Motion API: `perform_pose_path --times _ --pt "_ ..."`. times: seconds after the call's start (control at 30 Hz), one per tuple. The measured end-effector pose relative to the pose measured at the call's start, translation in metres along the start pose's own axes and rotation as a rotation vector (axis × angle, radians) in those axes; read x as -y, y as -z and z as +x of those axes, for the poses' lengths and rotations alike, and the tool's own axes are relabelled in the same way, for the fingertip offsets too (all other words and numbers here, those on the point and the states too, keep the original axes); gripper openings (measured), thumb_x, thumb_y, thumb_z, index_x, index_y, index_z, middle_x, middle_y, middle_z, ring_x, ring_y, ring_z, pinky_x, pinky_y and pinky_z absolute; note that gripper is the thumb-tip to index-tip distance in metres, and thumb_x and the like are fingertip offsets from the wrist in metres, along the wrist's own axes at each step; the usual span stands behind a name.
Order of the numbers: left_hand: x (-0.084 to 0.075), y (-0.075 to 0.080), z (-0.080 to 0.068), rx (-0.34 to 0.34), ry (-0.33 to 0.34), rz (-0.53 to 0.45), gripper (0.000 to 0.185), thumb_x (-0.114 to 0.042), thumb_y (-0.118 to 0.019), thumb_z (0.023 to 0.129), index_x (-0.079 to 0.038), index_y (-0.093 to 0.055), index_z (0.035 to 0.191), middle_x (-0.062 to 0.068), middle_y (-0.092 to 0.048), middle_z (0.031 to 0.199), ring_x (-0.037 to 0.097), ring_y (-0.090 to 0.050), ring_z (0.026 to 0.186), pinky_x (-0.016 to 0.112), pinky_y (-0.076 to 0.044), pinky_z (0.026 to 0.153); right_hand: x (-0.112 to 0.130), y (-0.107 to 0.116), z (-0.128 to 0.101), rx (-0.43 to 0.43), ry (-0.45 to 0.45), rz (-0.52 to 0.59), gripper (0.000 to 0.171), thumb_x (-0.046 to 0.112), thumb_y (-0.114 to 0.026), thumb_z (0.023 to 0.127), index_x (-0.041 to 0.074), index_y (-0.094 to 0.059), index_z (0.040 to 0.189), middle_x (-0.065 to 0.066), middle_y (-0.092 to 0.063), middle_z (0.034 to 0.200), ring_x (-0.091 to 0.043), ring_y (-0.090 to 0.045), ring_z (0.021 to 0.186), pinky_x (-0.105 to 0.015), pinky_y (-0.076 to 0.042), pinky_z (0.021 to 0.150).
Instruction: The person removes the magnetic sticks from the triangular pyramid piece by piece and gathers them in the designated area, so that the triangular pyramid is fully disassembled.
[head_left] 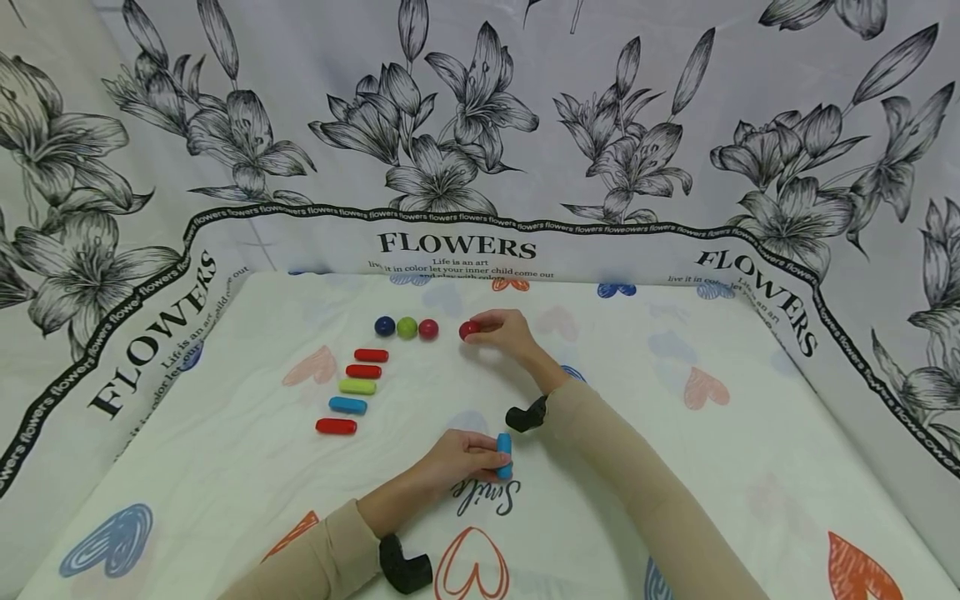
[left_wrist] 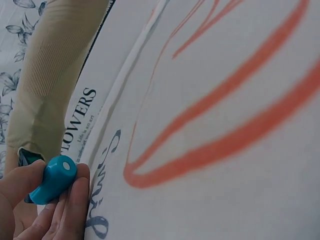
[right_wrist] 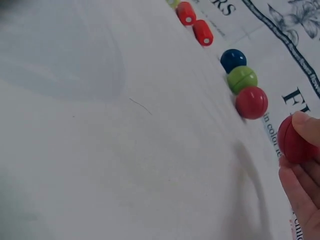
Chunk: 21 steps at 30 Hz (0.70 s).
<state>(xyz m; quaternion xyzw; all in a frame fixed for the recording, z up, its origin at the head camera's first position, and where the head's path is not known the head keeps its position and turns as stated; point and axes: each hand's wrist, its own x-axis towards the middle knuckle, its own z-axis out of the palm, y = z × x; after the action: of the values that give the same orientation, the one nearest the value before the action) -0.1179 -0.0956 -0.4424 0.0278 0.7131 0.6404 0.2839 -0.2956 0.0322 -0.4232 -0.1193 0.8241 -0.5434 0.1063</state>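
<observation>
My right hand (head_left: 504, 333) pinches a red ball (head_left: 468, 331) just to the right of a row of three balls: dark blue (head_left: 385, 326), green (head_left: 407, 327) and red (head_left: 428, 329). A small gap separates the held ball from that row. Nearer to me, my left hand (head_left: 459, 461) holds a blue cylinder (head_left: 504, 456) between thumb and fingers, above the "Smile" lettering. In the left wrist view the blue cylinder (left_wrist: 54, 179) shows a pale dot on its end. The right wrist view shows the held red ball (right_wrist: 295, 141) between thumb and fingers.
Left of my hands, a slanting column of cylinders lies on the white cloth: red (head_left: 371, 355), red (head_left: 363, 372), yellow-green (head_left: 357, 387), blue (head_left: 348, 405) and red (head_left: 336, 427). A flower-printed curtain (head_left: 465, 183) borders the back and sides of the table.
</observation>
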Motion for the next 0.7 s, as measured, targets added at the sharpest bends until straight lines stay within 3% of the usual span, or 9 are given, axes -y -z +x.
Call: perform_pose_path --times 0.5,0.7 --pt "0.0 -0.004 0.005 0.018 0.021 0.018 0.037 -0.022 -0.069 0.089 0.003 -0.065 0.116 0.015 -0.076 0.101 0.015 -0.075 0.085 0.03 -0.06 0.084 -0.012 0.0 0.02 -0.045 0.022 -0.023 0.041 0.012 -0.078 0.079 0.002 -0.067 0.117 -0.017 -0.069 0.119 -0.028 -0.068 0.107 -0.03 -0.056 0.093" --pt "0.003 -0.002 0.004 -0.025 0.026 0.013 0.037 -0.022 -0.071 0.087 0.003 -0.066 0.113 0.013 -0.077 0.097 0.01 -0.074 0.08 0.028 -0.06 0.081 -0.011 -0.01 0.024 -0.038 0.006 -0.059 0.043 0.013 -0.079 0.079 0.002 -0.066 0.119 -0.017 -0.068 0.121 -0.028 -0.067 0.109 -0.031 -0.055 0.095"
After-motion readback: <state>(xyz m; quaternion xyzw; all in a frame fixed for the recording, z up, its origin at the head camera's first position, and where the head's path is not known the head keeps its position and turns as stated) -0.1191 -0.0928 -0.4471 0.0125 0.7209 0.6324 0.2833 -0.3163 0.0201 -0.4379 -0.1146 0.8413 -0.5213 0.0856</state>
